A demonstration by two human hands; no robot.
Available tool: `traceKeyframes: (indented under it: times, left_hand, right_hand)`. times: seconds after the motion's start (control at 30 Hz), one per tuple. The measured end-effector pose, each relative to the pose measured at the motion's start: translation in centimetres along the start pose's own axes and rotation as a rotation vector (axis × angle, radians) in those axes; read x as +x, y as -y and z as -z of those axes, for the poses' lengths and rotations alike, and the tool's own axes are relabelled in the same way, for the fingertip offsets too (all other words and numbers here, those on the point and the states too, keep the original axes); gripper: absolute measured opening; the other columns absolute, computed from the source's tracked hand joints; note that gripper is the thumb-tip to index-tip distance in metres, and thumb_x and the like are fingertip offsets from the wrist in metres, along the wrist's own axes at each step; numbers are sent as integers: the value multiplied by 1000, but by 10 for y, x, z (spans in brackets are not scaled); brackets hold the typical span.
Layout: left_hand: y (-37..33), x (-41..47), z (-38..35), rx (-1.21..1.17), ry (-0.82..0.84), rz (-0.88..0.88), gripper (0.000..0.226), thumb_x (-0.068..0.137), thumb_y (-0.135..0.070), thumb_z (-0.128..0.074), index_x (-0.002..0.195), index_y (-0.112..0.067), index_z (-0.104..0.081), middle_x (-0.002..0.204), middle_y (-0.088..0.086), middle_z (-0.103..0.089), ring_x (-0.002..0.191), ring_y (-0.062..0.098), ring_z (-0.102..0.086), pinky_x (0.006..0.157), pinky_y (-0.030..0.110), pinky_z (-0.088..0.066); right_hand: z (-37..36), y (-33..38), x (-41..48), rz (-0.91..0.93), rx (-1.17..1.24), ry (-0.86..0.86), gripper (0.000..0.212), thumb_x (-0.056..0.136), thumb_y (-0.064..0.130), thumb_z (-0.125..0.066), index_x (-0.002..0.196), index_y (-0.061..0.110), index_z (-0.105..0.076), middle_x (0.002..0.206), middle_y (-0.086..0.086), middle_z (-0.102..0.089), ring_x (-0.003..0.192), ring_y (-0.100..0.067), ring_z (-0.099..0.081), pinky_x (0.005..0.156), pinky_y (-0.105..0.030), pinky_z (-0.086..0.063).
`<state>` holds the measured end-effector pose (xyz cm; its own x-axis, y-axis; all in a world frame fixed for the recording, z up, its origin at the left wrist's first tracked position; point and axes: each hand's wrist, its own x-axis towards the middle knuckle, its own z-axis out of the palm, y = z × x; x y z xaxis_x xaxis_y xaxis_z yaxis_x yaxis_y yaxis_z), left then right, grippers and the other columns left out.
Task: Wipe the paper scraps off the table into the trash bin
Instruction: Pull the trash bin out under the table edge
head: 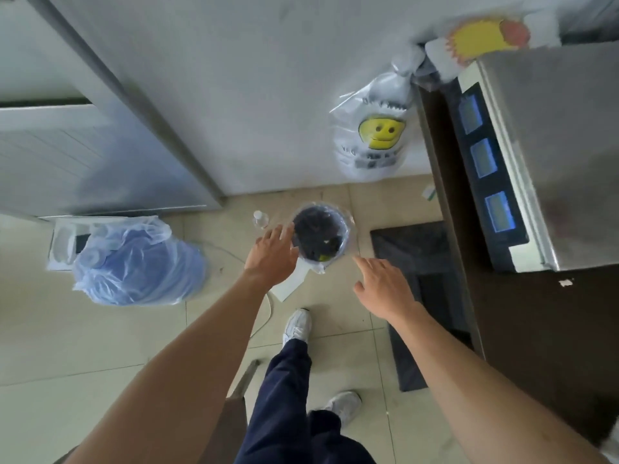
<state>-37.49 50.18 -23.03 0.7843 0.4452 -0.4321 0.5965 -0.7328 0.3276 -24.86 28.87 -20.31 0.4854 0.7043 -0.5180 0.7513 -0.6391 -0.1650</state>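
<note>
A small round trash bin [348, 218] with a clear liner stands on the tiled floor near the wall, dark inside with a few bits at the bottom. My left hand [273, 254] reaches down at its left rim, fingers apart, holding nothing. My right hand [385, 286] hangs to the right of the bin and nearer to me, fingers spread and empty. The dark brown table [536, 329] runs along the right edge, with one white paper scrap [566, 282] on it.
A blue water jug in a plastic bag [137, 262] lies on the floor at left. A clear bottle [259, 220] stands beside the bin. A smiley-face bag [375, 132] hangs on the wall. A metal appliance [549, 145] sits on the table. A dark mat [415, 262] lies by the table.
</note>
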Motion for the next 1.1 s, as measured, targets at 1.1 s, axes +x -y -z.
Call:
traceKeyframes:
  times: [1.1]
  left_hand:
    - [103,230,-299,-1088,119,871,51,97,-22,-59,146,-19,-45,115,5,-65,91,23,-66,95,44,-57]
  right_hand:
    - [-284,-63,287,-936,1262,203,50,95,24,-57,139,6,-46,115,-10,-61,104,-26,-63,99,-45,-50]
